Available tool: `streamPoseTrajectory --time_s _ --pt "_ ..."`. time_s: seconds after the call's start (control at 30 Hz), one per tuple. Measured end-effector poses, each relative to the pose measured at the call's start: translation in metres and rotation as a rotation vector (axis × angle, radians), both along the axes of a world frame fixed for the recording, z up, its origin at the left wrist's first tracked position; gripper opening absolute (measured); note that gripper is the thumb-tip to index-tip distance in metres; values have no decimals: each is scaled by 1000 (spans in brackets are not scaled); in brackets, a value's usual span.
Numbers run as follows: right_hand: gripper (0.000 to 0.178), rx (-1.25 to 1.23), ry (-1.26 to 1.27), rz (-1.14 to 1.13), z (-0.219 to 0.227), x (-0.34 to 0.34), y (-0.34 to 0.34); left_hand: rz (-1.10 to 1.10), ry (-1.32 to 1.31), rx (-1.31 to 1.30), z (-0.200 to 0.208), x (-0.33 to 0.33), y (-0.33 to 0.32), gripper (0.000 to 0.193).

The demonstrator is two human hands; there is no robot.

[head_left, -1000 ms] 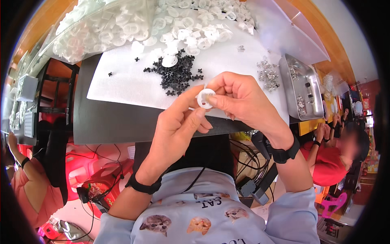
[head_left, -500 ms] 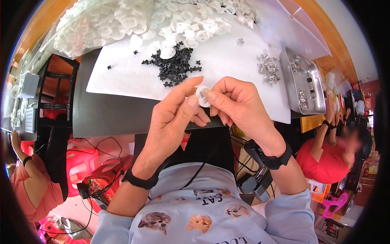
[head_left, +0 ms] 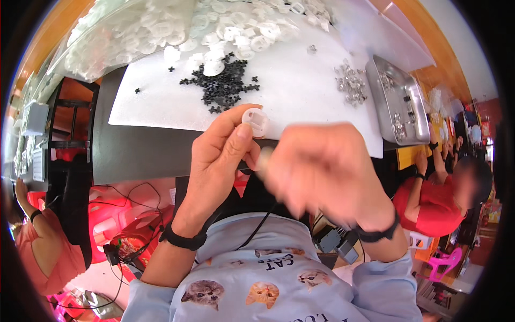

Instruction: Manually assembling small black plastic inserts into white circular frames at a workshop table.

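Between the thumb and fingers of my left hand (head_left: 222,147) is a round white plastic piece (head_left: 256,121) with a cut-out in its face, held up near the table's front edge. My right hand (head_left: 322,166) is just right of it, apart from the piece and smeared by motion, so its fingers cannot be read. Beyond the hands, a heap of small black cross-shaped parts (head_left: 222,88) lies on a white foam sheet (head_left: 289,86). Small shiny metal parts (head_left: 351,83) are scattered on the sheet's right side.
Many white plastic pieces (head_left: 247,35) spread behind the black heap. A clear bag of them (head_left: 139,32) stands at the back left. A metal tray (head_left: 399,102) with small parts sits on the right. Other people sit on both sides; one wears red (head_left: 429,201).
My right hand has come off the white piece and moved right and nearer to me. The left hand still grips the piece, now tilted with its face showing.
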State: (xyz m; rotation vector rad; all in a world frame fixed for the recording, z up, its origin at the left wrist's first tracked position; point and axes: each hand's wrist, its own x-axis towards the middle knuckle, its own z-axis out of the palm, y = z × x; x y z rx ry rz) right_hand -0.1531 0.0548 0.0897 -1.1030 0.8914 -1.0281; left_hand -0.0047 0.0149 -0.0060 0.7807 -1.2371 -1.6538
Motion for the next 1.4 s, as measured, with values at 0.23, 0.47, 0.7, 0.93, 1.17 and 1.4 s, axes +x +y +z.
streamPoseTrajectory --time_s 0.23,0.47,0.7,0.93,1.17,1.4 --pt "15 -590 392 161 21 -7 -9 -2 -1 -13 8 1 0 33" --pt "15 -829 488 300 26 -9 -12 -21 60 28 4 -4 -1 33" --pt "13 -60 630 209 54 -17 -24 -65 135 66 1 5 2 32" --pt "16 -535 1252 58 -22 -54 -79 -76 45 -19 1 7 -2 33" --pt "19 -703 1315 202 -46 -39 -118 -89 58 -16 2 6 -4 34" --pt "4 -697 1388 176 -51 -30 -122 -90 97 31 2 8 -4 31"
